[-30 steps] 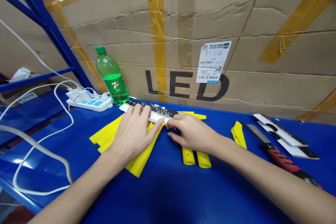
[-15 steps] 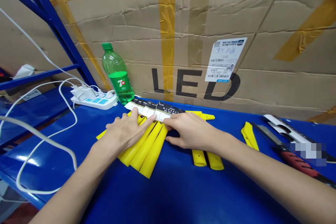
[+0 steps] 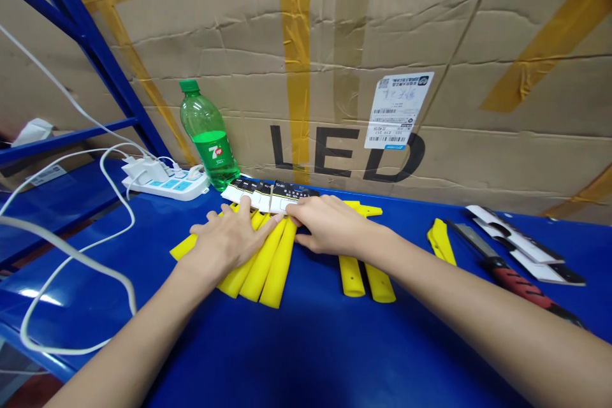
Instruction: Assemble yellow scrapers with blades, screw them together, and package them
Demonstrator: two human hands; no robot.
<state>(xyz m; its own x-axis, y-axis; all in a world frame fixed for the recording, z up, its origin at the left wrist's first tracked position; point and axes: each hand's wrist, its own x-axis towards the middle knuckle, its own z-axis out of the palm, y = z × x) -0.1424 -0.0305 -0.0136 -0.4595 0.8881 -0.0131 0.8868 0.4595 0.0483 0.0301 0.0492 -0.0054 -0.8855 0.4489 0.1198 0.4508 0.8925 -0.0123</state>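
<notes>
A fan of several yellow handles (image 3: 275,274) lies on the blue surface, their far ends in black-and-white card sleeves (image 3: 248,194). My left hand (image 3: 227,236) rests across these handles with its fingers spread, the thumb reaching toward the rightmost ones. At the right end of the row, my right hand (image 3: 329,224) is closed on the rightmost yellow-handled tool, where handle and sleeve meet. Its fingertips are partly hidden. Two more yellow handles (image 3: 352,280) lie beyond that hand, partly covered by the wrist.
Behind stands a large cardboard box (image 3: 229,44). A green soda bottle (image 3: 210,134) and a white power strip (image 3: 167,185) with cables are at the left. On the right lie a small yellow piece (image 3: 440,242), a red-and-black handled saw (image 3: 519,284) and white-and-black sleeves (image 3: 521,239).
The rightmost tool has swung closer to its neighbours, and its sleeve now sits more level with the row. My right hand moved slightly left with it. The view has shifted a little.
</notes>
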